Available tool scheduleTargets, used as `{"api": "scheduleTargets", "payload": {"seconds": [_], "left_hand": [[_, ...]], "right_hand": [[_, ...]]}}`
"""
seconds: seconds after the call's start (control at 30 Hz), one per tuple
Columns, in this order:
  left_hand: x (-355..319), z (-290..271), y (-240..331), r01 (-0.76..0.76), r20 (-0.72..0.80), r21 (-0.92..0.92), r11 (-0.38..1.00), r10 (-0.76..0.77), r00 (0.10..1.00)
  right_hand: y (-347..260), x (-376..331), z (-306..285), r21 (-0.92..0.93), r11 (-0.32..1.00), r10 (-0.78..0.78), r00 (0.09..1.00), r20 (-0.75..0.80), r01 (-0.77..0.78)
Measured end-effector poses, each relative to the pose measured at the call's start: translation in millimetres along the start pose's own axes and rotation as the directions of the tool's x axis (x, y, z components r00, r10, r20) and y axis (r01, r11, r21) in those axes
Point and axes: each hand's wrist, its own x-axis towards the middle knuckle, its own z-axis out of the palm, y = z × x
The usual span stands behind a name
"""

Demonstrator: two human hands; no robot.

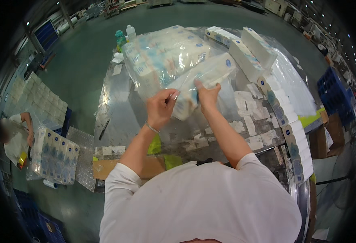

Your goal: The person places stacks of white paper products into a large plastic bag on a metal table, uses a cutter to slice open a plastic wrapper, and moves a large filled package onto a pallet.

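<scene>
A clear plastic bag with white-and-blue tissue packs (222,67) inside lies slanted on the metal table in front of me. My left hand (160,106) is closed in a pinch on the film at its near left end. My right hand (207,95) grips the bag's near side, thumb on top; its other fingers are partly hidden. Just beyond, touching it, lies a larger clear-wrapped bundle of tissue packs (166,50). Along the table's right side runs a curved row of tissue packs (277,107), with further long packs (259,46) at its far end.
Paper scraps (253,111) litter the metal table (117,103), and a dark pen (104,129) lies at left. Two bottles (125,34) stand at the far left corner. Leftward, a co-worker (14,137) handles a wrapped bundle (56,156). Blue crates (334,95) stand at right.
</scene>
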Motion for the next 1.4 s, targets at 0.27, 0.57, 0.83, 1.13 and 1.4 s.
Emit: {"api": "scheduleTargets", "payload": {"seconds": [0.27,0.57,0.83,1.13,1.4], "left_hand": [[-24.0,-2.8,-42.2,-0.037,0.191,0.194,0.98,-0.001,0.982],[-39.7,-17.1,-60.4,0.048,0.3,0.448,0.893,-0.201,0.933],[-16.6,-3.8,-88.7,0.615,-0.247,0.559,0.555,-0.597,0.763],[-18.8,11.1,-132.7,0.362,0.277,0.83,0.424,-0.877,0.393],[-69.3,58.6,-181.8,0.527,0.332,0.546,0.651,-0.746,0.577]], "right_hand": [[-3.1,110.0,-8.5,-0.395,0.77,-0.316,0.838,0.446,0.501],[122.0,210.3,-257.0,-0.938,0.334,0.134,0.981,0.142,0.09],[5.1,209.2,-94.8,-0.483,0.834,0.173,0.705,0.688,0.267],[155.2,291.2,-86.0,-0.244,0.31,0.742,-0.074,0.667,0.919],[207.9,255.5,-52.7,-0.548,0.723,0.655,0.167,0.737,-0.42]]}}
